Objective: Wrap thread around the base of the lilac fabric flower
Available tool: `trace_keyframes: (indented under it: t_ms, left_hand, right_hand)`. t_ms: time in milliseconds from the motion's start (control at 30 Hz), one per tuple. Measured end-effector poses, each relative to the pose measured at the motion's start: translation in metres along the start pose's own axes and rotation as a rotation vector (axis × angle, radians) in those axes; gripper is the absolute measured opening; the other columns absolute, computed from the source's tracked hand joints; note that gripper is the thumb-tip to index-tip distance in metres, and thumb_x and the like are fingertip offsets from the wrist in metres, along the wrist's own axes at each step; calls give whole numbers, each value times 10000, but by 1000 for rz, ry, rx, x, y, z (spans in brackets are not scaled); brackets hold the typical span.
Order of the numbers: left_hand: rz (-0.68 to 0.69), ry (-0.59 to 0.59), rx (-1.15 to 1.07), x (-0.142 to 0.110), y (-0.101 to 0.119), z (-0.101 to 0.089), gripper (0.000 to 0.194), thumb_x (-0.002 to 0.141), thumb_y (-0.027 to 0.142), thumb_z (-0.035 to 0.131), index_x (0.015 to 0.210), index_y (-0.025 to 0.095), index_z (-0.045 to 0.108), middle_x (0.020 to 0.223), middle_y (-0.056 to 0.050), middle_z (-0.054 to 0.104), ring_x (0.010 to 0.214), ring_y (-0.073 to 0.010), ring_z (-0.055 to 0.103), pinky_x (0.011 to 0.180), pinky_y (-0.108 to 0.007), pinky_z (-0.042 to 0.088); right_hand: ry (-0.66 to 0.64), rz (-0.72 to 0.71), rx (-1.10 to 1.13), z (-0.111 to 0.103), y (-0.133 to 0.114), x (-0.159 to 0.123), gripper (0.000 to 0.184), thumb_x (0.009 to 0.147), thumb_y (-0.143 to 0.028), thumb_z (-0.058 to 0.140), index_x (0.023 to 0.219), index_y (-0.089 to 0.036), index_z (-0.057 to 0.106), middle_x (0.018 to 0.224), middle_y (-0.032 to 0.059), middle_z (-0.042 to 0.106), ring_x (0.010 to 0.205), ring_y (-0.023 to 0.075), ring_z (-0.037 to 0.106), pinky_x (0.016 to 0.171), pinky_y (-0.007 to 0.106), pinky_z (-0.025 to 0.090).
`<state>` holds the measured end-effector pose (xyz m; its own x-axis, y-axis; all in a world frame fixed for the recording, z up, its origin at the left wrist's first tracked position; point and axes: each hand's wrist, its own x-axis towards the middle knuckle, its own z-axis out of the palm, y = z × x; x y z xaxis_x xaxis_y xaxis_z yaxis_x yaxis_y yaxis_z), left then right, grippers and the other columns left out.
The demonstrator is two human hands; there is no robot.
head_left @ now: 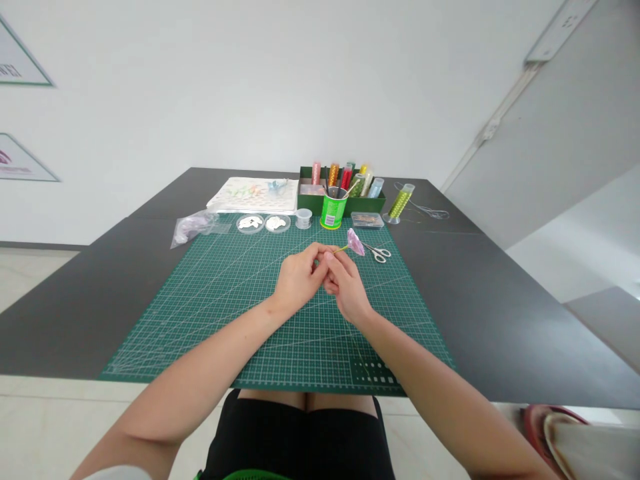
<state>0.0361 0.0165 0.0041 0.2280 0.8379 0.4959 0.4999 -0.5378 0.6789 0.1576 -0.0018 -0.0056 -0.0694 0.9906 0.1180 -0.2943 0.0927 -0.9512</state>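
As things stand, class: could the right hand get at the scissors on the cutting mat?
Probably yes. The scissors lie flat on the mat just beyond the right hand, with bare mat between them. But that hand is pinching the flower stem, so it is not free.

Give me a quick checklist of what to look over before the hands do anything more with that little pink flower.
1. Both hands on the stem: ok. The left hand and right hand meet over the cutting mat and pinch the thin stem.
2. Pink flower free of other things: ok, it sticks out above the right hand, short of the scissors.
3. Scissors within reach: ok, lying on the mat just beyond the flower.
4. Green cup of tools upright: ok.
5. Two shallow dishes stocked: ok, pale pieces lie in them.
6. Grip tightness on the stem: cannot tell, the fingers hide it.
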Motion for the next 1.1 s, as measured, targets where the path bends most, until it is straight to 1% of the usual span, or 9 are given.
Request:
trace_keyframes:
  t_ms: [133, 167, 233, 400, 567, 667, 833, 933, 1100]
  left_hand:
    - [-55, 43, -87, 0, 4, 1, 114, 953, 207, 593, 990, 204, 701, 736, 30, 746, 538, -107, 598, 535, -220, 420]
    - [-62, 58, -108, 0, 4, 1, 101, 950, 208, 595, 971, 202, 693, 754, 24, 753, 550, -108, 605, 539, -222, 427]
    - [-70, 76, -146, 0, 4, 2, 88, 950, 217, 592, 945, 200, 678, 767, 16, 757, 556, -109, 605, 539, -225, 432]
    - [-92, 64, -231, 0, 4, 2, 93, 962, 246, 578, 941, 197, 654, 765, 14, 755, 492, -94, 564, 509, -222, 431]
    - [-116, 63, -226, 1, 4, 1, 80, 941, 242, 603, 917, 196, 665, 765, 15, 763, 510, -97, 586, 523, -220, 446]
    - [-118, 57, -224, 2, 2, 1, 81, 925, 247, 616, 903, 194, 674, 752, 19, 761, 512, -95, 584, 527, -218, 443]
    - [-121, 24, -300, 3, -5, 2, 142, 929, 285, 589, 903, 188, 690, 750, 4, 763, 510, -102, 575, 510, -224, 449]
    - [-131, 17, -380, 4, -9, 3, 184, 936, 305, 568, 887, 183, 697, 767, -13, 770, 555, -115, 623, 547, -233, 497]
    - [-156, 36, -379, 5, -11, 4, 169, 863, 341, 681, 858, 173, 696, 746, -27, 769, 652, -147, 702, 630, -251, 543]
  right_hand:
    - [85, -50, -78, 3, 0, -1, 390, 815, -607, 689, 825, -223, 626, 564, -74, 327, 487, 88, 242, 437, 253, 211]
    - [107, -59, -93, 2, 0, -1, 387, 814, -606, 690, 815, -223, 632, 551, -75, 311, 488, 94, 249, 443, 257, 225]
    - [161, -90, -113, 1, 1, 0, 364, 814, -585, 692, 835, -223, 655, 556, -62, 354, 498, 104, 295, 459, 263, 273]
    - [293, -180, -163, -3, 2, 2, 291, 834, -502, 687, 921, -224, 692, 673, 0, 573, 559, 137, 460, 522, 291, 411]
    - [318, -159, -105, -6, -1, 5, 253, 772, -433, 764, 893, -211, 742, 655, 9, 622, 597, 155, 538, 548, 307, 464]
    - [302, -139, -64, -10, -3, 9, 242, 730, -417, 797, 845, -208, 759, 615, -3, 603, 576, 137, 521, 507, 279, 422]
    - [266, -47, -54, -16, -3, 15, 313, 680, -452, 816, 841, -185, 784, 609, -10, 615, 480, 74, 302, 433, 262, 225]
    - [259, -37, -41, -17, -2, 16, 323, 667, -454, 828, 831, -178, 790, 611, -14, 618, 480, 66, 264, 436, 264, 201]
    - [277, -39, 12, -15, -3, 15, 328, 626, -442, 867, 796, -173, 787, 541, -48, 543, 468, 54, 252, 433, 251, 171]
